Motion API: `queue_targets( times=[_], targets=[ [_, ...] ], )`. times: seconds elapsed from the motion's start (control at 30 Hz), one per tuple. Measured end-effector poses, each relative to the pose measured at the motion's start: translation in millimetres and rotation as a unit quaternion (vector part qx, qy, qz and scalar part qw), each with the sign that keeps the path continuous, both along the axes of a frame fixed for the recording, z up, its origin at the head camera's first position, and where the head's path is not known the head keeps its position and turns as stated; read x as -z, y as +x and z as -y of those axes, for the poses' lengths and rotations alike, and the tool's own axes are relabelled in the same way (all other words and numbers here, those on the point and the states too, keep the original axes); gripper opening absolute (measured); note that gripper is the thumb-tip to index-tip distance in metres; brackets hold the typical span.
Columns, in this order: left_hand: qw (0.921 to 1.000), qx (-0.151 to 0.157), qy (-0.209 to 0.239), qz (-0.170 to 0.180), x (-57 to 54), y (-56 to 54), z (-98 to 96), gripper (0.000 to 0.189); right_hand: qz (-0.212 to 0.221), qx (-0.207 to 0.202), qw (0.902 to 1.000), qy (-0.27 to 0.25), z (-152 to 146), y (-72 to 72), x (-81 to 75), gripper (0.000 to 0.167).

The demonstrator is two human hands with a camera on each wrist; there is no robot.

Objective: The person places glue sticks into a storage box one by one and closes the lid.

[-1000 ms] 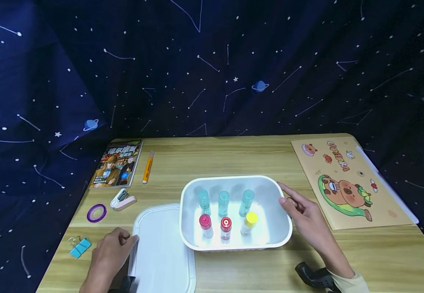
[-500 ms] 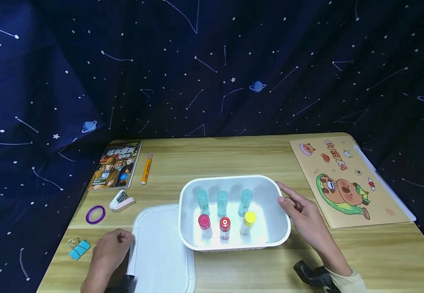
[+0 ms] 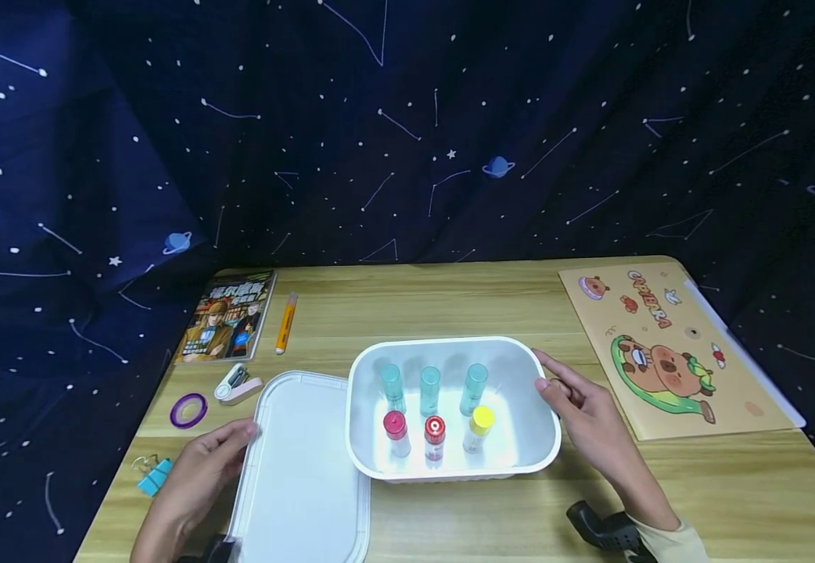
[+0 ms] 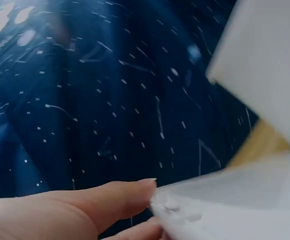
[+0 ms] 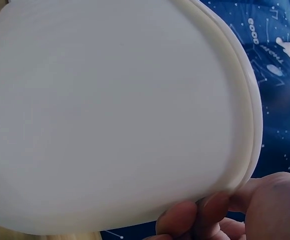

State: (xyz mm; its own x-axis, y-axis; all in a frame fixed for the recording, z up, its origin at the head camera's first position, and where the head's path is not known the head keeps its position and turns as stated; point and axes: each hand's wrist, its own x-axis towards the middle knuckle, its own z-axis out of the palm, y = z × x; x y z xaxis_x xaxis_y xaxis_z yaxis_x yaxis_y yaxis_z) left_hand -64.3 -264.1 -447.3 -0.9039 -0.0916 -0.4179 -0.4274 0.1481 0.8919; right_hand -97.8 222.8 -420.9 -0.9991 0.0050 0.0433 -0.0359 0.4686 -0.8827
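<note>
My left hand (image 3: pixel 199 473) pinches the left edge of a flat white lid (image 3: pixel 305 469) between thumb and fingers; in the left wrist view the thumb (image 4: pixel 130 195) lies on the lid's edge. The lid's right side runs up against a white plastic bin (image 3: pixel 520 422). My right hand (image 3: pixel 594 422) grips the bin's right rim, thumb over the inside and fingers outside. In the bin stand several small bottles: three with clear teal tops (image 3: pixel 430 387) behind, and in front one with a pink cap (image 3: pixel 395 426), one red (image 3: pixel 435 430), one yellow (image 3: pixel 481 422).
Left of the lid lie a blue binder clip (image 3: pixel 155 475), a purple tape roll (image 3: pixel 188 410) and a pink-and-white stapler (image 3: pixel 237 385). Farther back are a book (image 3: pixel 227 317) and an orange marker (image 3: pixel 285 323). A capybara folder (image 3: pixel 675 352) lies at right.
My left hand has gone from curled beside the lid to pinching its edge, and the lid's left side has come up and tilted. The right hand keeps its grip on the bin.
</note>
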Motion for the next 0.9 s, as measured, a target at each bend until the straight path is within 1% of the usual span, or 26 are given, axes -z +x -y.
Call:
queue_targets(
  times=[0.1, 0.17, 0.23, 0.33, 0.4, 0.43, 0.47, 0.53, 0.6, 0.63, 0.7, 0.73, 0.77, 0.8, 0.83, 0.9],
  targets=[
    [0.9976, 0.016, 0.062, -0.026, -1.9, 0.6, -0.3, 0.025, -0.003, 0.001, 1.0, 0.002, -1, -0.6, -0.7, 0.048],
    [0.9948, 0.03, 0.085, -0.047, -6.2, 0.6, -2.4, 0.019, -0.005, 0.002, 1.0, 0.003, -2, -0.9, -1.1, 0.048],
    [0.991, 0.035, 0.106, -0.075, -12.8, 0.6, -6.0, 0.021, -0.006, 0.003, 1.0, 0.004, -2, -0.9, -1.5, 0.048],
    [0.9836, 0.032, 0.116, -0.135, -29.2, 0.2, -16.0, 0.03, -0.007, 0.003, 1.0, 0.004, -2, -0.3, -1.7, 0.048],
    [0.9792, 0.03, 0.1, -0.174, -43.2, -1.0, -23.9, 0.03, -0.007, 0.002, 1.0, 0.003, -2, 0.2, -1.6, 0.049],
    [0.979, 0.031, 0.08, -0.185, -51.9, -2.5, -28.3, 0.029, -0.007, 0.002, 1.0, 0.002, -2, 0.4, -1.6, 0.049],
    [0.979, 0.031, 0.05, -0.195, -60.1, -4.5, -32.9, 0.027, -0.006, 0.001, 1.0, 0.0, -2, 0.6, -1.5, 0.049],
    [0.979, 0.029, 0.015, -0.202, -75.9, -9.8, -42.9, 0.024, -0.004, 0.0, 1.0, -0.004, -2, 0.8, -1.4, 0.049],
    [0.9776, 0.038, -0.017, -0.206, -90.2, -15.8, -54.1, 0.026, -0.002, 0.0, 1.0, -0.007, -2, 0.9, -1.4, 0.049],
    [0.9766, 0.044, -0.025, -0.209, -96.4, -18.8, -60.5, 0.028, -0.002, 0.0, 1.0, -0.008, -2, 0.8, -1.3, 0.049],
    [0.9709, 0.065, -0.029, -0.229, -104.8, -24.2, -74.5, 0.03, -0.004, -0.002, 0.9999, -0.01, -2, 0.6, -0.7, 0.049],
    [0.9651, 0.08, -0.035, -0.247, -107.9, -26.7, -82.2, 0.029, -0.005, -0.003, 0.9999, -0.011, -1, 0.6, -0.3, 0.049],
    [0.9575, 0.099, -0.041, -0.268, -110.1, -29.1, -90.1, 0.029, -0.006, -0.004, 0.9999, -0.012, -1, 0.6, 0.3, 0.049],
    [0.9483, 0.119, -0.042, -0.291, -111.3, -31.0, -98.4, 0.028, -0.007, -0.005, 0.9999, -0.015, -1, 0.5, 0.9, 0.048],
    [0.937, 0.139, -0.048, -0.317, -111.6, -32.4, -106.9, 0.027, -0.008, -0.006, 0.9998, -0.017, 0, 0.4, 1.5, 0.048],
    [0.9083, 0.181, -0.069, -0.37, -111.5, -34.6, -123.5, 0.025, -0.009, -0.009, 0.9997, -0.022, 0, 0.4, 2.8, 0.048]
  ],
)
